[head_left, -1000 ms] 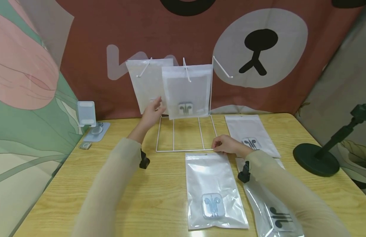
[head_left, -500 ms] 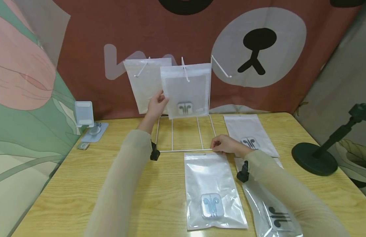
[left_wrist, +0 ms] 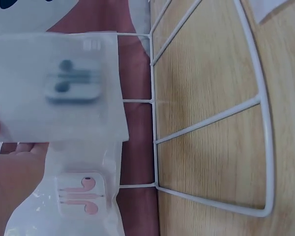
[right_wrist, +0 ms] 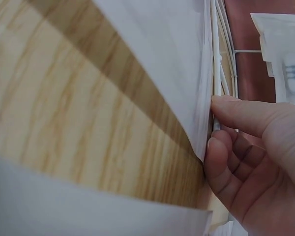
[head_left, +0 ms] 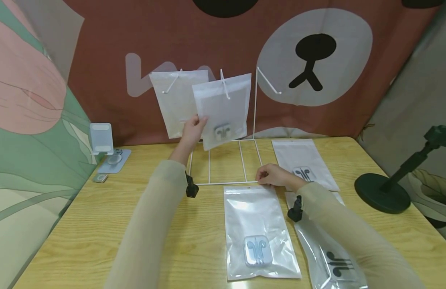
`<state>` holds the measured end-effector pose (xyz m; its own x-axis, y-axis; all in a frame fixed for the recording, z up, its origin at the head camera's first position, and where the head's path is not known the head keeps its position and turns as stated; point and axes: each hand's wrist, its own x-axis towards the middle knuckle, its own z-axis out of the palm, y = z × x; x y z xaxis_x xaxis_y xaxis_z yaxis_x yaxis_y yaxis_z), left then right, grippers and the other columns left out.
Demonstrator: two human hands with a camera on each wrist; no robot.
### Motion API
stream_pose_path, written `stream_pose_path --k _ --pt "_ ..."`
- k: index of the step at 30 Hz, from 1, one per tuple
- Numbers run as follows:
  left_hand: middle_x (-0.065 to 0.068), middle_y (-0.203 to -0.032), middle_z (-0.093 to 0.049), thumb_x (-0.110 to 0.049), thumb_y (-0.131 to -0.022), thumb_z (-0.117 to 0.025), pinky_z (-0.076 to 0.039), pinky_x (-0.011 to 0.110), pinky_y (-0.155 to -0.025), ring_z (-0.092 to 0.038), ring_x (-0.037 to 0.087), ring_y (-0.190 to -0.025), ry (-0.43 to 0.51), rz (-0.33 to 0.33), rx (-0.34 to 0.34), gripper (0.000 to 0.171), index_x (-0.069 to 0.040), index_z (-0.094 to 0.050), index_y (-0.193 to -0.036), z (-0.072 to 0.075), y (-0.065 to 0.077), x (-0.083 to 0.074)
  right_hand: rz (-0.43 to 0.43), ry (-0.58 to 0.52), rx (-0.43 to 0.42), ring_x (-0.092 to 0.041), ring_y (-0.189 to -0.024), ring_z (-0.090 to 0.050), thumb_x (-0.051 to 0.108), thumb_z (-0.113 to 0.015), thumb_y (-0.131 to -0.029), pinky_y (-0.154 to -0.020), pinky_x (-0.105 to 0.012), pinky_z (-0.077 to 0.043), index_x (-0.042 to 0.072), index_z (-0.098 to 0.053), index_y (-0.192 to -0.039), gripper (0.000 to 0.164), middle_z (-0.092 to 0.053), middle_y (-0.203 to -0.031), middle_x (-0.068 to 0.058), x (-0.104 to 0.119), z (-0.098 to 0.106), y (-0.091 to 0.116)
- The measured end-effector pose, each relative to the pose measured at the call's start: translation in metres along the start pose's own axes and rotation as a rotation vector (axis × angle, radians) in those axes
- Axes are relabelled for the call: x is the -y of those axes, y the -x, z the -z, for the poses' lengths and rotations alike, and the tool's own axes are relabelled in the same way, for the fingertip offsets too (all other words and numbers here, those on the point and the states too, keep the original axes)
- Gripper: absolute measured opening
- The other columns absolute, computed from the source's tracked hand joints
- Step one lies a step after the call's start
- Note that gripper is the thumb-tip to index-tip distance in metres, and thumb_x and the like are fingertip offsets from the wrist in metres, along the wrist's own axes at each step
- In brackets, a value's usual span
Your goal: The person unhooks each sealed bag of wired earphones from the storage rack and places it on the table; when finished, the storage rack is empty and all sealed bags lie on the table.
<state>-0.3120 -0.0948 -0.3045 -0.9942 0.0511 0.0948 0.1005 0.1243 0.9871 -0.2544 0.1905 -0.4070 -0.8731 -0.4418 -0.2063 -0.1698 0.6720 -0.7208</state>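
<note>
My left hand [head_left: 194, 129] pinches the lower left edge of a white zip bag [head_left: 223, 100] that hangs from the middle hook of a white wire rack [head_left: 255, 112]. That bag tilts, and a square earphone case [head_left: 222, 131] shows through it. Behind it, another bag [left_wrist: 113, 162] hangs from the left hook; pink earphones [left_wrist: 81, 193] show through in the left wrist view. My right hand [head_left: 276, 175] grips the front right corner of the rack's base; in the right wrist view the thumb [right_wrist: 236, 114] and curled fingers close on the wire.
A bag with blue earphones [head_left: 252, 208] lies in front of the rack. Two more bags lie at the right, a back one [head_left: 296, 154] and a front one [head_left: 317, 241] partly under my right sleeve. A black stand [head_left: 382, 194] and a phone holder [head_left: 102, 136] flank them.
My left hand has reached right to the middle bag and taken hold of its edge. The bag has swung from straight to tilted, its lower end shifting left. The right hand stays put.
</note>
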Motion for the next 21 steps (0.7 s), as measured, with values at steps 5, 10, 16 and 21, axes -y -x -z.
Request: stream_pose_path --k 5,10,16,21 --pt "0.012 -0.132 -0.048 -0.023 -0.100 -0.041 -0.041 0.036 -0.096 -0.047 0.026 -0.118 -0.015 -0.116 -0.002 0.040 -0.006 -0.042 -0.136 0.003 0.003 0.003 0.005 -0.004 0.003 -0.012 -0.052 -0.046 0.001 -0.063 -0.085 -0.044 -0.023 -0.040 0.005 -0.063 -0.080 0.006 -0.053 -0.066 -0.002 -0.002 0.000 -0.001" --pt "0.010 -0.131 -0.049 -0.024 -0.101 -0.037 -0.039 0.032 -0.097 -0.047 0.022 -0.117 -0.050 -0.165 -0.026 0.039 -0.010 -0.041 -0.137 0.004 0.006 0.002 0.009 -0.007 0.010 -0.013 -0.052 -0.046 0.002 -0.063 -0.086 -0.044 -0.024 -0.040 0.005 -0.064 -0.080 0.006 -0.054 -0.066 -0.002 -0.002 0.001 -0.002" --pt "0.011 -0.127 -0.051 -0.020 -0.101 -0.036 -0.041 0.030 -0.095 -0.049 0.022 -0.114 -0.033 -0.221 -0.031 0.036 -0.008 -0.043 -0.134 0.001 0.014 0.000 0.007 -0.010 0.014 -0.013 -0.052 -0.046 0.003 -0.063 -0.086 -0.045 -0.025 -0.041 0.005 -0.064 -0.081 0.006 -0.054 -0.067 -0.002 -0.002 0.002 -0.002" --pt "0.014 -0.129 -0.049 -0.016 -0.101 -0.035 -0.038 0.029 -0.097 -0.047 0.023 -0.116 -0.035 -0.264 -0.043 0.036 -0.003 -0.042 -0.134 0.001 0.022 -0.002 0.013 0.000 0.012 -0.013 -0.052 -0.047 0.003 -0.063 -0.086 -0.045 -0.024 -0.041 0.006 -0.064 -0.080 0.006 -0.054 -0.067 -0.001 -0.003 0.001 -0.002"
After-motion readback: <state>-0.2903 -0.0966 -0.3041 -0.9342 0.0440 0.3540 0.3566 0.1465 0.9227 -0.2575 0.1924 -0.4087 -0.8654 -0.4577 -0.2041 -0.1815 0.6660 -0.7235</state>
